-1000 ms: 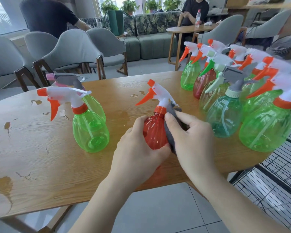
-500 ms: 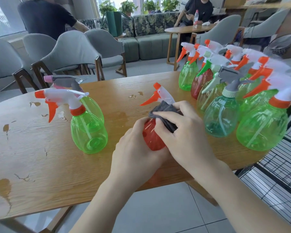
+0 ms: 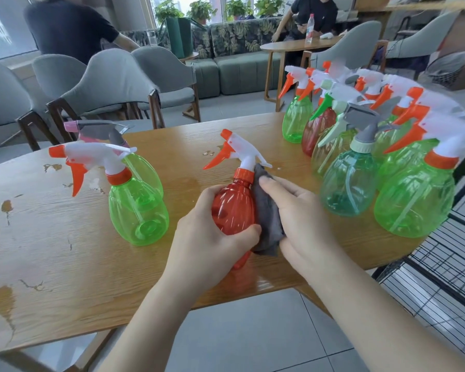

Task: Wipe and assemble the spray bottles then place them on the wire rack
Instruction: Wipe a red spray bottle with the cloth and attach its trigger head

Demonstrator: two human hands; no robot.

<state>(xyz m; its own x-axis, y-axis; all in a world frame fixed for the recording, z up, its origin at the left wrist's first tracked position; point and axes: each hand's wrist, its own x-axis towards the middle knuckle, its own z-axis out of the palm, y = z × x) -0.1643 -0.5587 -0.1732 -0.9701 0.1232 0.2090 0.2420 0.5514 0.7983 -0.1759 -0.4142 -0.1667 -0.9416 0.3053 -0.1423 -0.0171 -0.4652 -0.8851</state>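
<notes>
Left hand (image 3: 212,237) fingers were curled round the belly of the red bottle (image 3: 232,210), thumb across its near face. Right hand (image 3: 301,218) pinched a grey cloth (image 3: 266,210) flat against the bottle's right side, fingertips reaching up toward the orange collar.

The red bottle sat at the near edge of the wooden table (image 3: 65,251), base hidden behind the left hand, so contact with the top couldn't be confirmed.

Risks, as judged: the bottle was close to the table edge, so a hard wipe stroke could push it off toward the floor; a slick wet body could twist out of the left grip; the right elbow could knock the crowded bottle cluster (image 3: 373,157) just right of the red bottle.

Long axis ran near upright, tilted slightly away. Nozzle pointed left, toward the green bottle (image 3: 137,208). Wire rack (image 3: 440,264) sat right of the red bottle, below table level.
</notes>
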